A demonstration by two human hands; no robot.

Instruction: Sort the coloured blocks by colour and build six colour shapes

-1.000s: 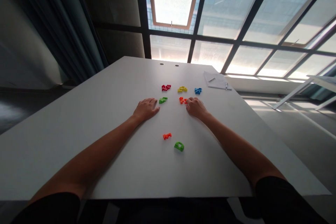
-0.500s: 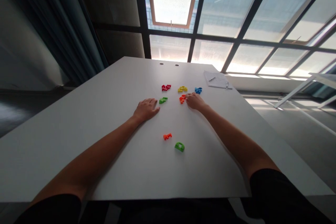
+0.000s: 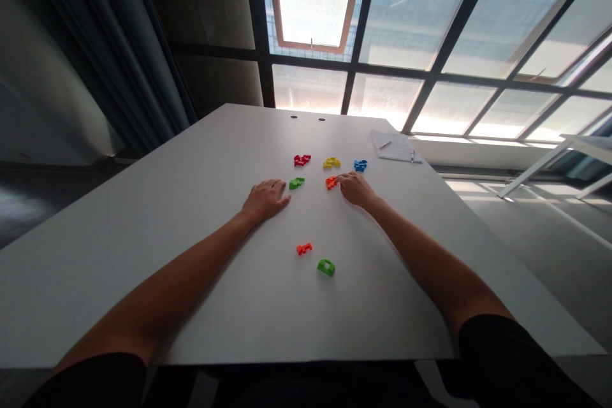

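at the farther orange blocks point(image 3: 330, 183), a gap has narrowed beside the right hand point(image 3: 356, 189), leaving a tighter cluster; its grip is unclear. the left hand point(image 3: 266, 199) rests loose, empty, by green blocks point(image 3: 296, 183).

Fwiw I'm getting a plain white surface point(image 3: 239, 306) on my feed, paper point(image 3: 399, 146) white too. Small bits are solid colours afaict: red pieces point(image 3: 302, 160), yellow pieces point(image 3: 331, 163), blue pieces point(image 3: 360, 166), green pieces point(image 3: 297, 183), orange pieces point(image 3: 331, 183), + a loose orange piece point(image 3: 304, 248) and a loose green piece point(image 3: 327, 271). Sleeves point(image 3: 502, 350) r plain black. Curtain's point(image 3: 109, 51) dark blue-grey, window bars point(image 3: 351, 70) dark, one inner frame point(image 3: 352, 6) pinkish-tan. Floor's point(image 3: 526, 248) grey w/ pale light streaks.
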